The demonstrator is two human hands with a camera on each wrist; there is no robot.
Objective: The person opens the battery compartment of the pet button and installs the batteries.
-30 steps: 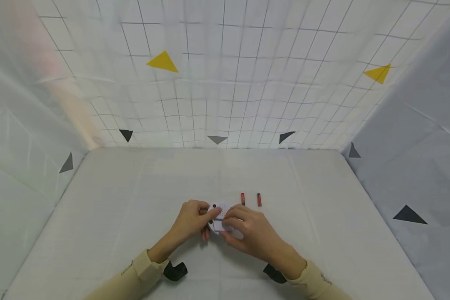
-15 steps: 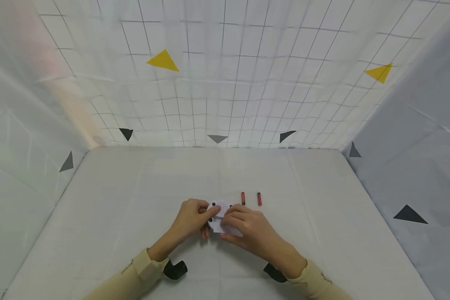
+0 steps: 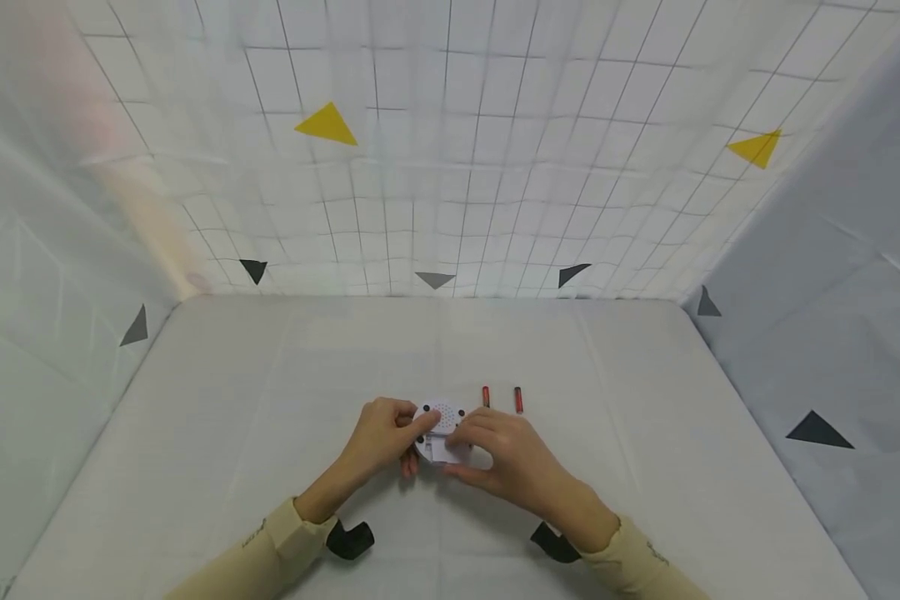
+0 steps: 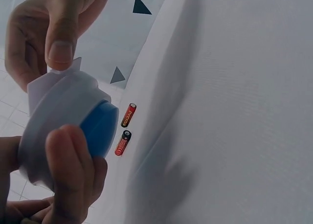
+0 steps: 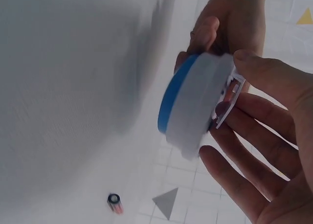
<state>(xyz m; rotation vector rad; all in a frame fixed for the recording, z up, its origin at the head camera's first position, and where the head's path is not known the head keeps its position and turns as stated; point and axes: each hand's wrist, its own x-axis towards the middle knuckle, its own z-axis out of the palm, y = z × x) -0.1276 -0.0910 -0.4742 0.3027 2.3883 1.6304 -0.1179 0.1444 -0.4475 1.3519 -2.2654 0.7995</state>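
Observation:
A round white device [image 3: 441, 414] with a blue front [image 4: 100, 128] and a perforated back is held just above the table by both hands. My left hand [image 3: 390, 435] grips its left rim, thumb [image 4: 73, 170] on the edge. My right hand [image 3: 491, 450] pinches the device's lower back, where a small white cover panel [image 5: 230, 93] stands slightly off the body. Thumb and fingers of my right hand [image 5: 264, 136] curl round that side. Two red batteries [image 3: 486, 397] [image 3: 518, 400] lie side by side on the table just beyond the hands, and show too in the left wrist view [image 4: 125, 128].
The table [image 3: 270, 400] is covered in white cloth. White walls with a grid and yellow and dark triangles close in on three sides. Black wrist mounts [image 3: 350, 540] [image 3: 553, 546] sit under both beige sleeves. One battery [image 5: 115, 203] shows in the right wrist view.
Both hands keep their hold on the device. The right hand's fingers have shifted slightly over the back panel; the batteries have not moved.

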